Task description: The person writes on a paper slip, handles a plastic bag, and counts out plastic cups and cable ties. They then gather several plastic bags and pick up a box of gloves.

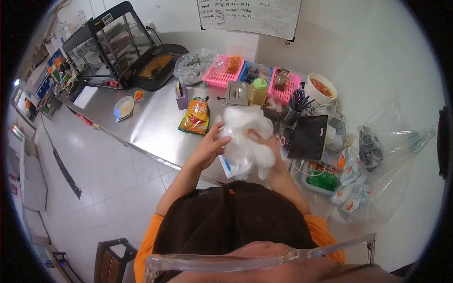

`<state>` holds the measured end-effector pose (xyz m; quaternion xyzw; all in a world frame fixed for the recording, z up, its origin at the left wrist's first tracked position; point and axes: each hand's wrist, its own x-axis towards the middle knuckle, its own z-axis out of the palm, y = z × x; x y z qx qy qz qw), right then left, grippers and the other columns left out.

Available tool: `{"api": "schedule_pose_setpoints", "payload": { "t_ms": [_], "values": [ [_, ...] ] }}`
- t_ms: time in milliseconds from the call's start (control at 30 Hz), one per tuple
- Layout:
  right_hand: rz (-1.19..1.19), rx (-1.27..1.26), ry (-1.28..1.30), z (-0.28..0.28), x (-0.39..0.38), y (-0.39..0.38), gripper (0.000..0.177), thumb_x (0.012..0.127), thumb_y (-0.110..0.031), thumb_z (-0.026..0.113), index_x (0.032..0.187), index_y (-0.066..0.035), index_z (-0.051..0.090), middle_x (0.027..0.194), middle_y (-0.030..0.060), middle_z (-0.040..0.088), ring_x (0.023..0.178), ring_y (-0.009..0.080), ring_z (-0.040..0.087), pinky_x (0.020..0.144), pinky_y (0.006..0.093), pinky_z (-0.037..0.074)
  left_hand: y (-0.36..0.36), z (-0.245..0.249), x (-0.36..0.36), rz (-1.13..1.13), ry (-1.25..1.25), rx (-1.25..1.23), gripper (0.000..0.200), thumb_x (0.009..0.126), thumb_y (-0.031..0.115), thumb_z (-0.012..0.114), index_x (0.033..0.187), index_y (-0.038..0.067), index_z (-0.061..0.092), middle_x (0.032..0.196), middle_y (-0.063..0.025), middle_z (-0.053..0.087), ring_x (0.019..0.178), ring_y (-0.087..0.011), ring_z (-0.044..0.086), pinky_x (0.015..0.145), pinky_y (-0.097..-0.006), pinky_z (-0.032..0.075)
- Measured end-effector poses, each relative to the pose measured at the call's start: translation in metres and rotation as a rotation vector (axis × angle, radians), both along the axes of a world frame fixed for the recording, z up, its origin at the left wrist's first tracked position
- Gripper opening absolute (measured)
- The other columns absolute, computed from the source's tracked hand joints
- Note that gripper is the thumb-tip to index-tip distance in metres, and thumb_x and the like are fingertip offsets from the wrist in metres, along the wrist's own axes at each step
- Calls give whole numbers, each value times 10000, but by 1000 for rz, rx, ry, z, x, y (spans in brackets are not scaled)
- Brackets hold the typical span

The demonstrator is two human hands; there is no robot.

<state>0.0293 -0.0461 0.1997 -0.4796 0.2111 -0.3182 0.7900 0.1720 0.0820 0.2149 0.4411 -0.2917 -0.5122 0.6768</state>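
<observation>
Gripping white plastic (246, 141) at mid-frame: reaching inward from lower left with left hand (212, 147), fingers parted around it, and with right hand (270, 147) (partly covered), fingers clamped on it.

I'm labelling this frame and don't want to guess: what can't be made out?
All in the head view:
Inside of the white bundle: hidden by its own folds.
Right hand: some fingertips lost behind the bundle.
Whiteboard: top cut off by the upper edge, writing too small and blurred.
Glass case: contents blurred behind its panes.
</observation>
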Motion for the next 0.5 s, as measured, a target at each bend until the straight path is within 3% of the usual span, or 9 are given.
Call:
{"api": "schedule_pose_setpoints", "payload": {
  "t_ms": [67,100,200,300,400,500],
  "values": [
    [-80,-163,34,28,9,28,436,723,-86,701,1110,-37,507,1030,69,583,946,156,552,818,305,448,6,-22,2,-18,-95,45,650,765,158,645,1290,26,285,1178,-91,451,1073,-182,452,857,-324,403],
    [-4,-278,-51,21,12,27,566,706,-124,729,1179,-27,433,1087,87,549,969,169,536,836,310,435,11,-16,-8,28,-55,-88,611,733,90,671,1243,3,345,1129,-81,503,1033,-178,494,847,-313,423],
    [-206,-489,9,10,16,36,747,682,-213,753,1259,-19,319,1136,130,479,1050,225,468,891,349,383,22,-27,-8,77,-94,68,542,735,56,657,1201,-17,391,1103,-90,530,994,-178,529,836,-300,440],
    [-444,-966,299,9,12,37,911,651,-286,767,1313,-19,202,1156,170,396,1099,287,381,935,385,317,26,-24,-17,206,-69,0,485,741,16,626,1182,-11,426,1061,-96,557,950,-175,553,820,-291,451],
    [-483,-910,109,19,11,47,919,631,-315,768,1311,-15,228,1141,189,368,1104,323,340,944,406,287,31,6,-31,317,-150,64,467,730,2,609,1169,-6,451,1048,-86,562,937,-165,557,814,-285,452],
    [-486,-1245,201,44,-1,55,780,633,-248,763,1270,-58,354,1135,193,369,1058,323,386,916,385,329,31,-9,-24,313,-367,9,444,713,-5,604,1141,-7,486,1038,-76,569,923,-150,556,802,-273,449]
  ]
}}
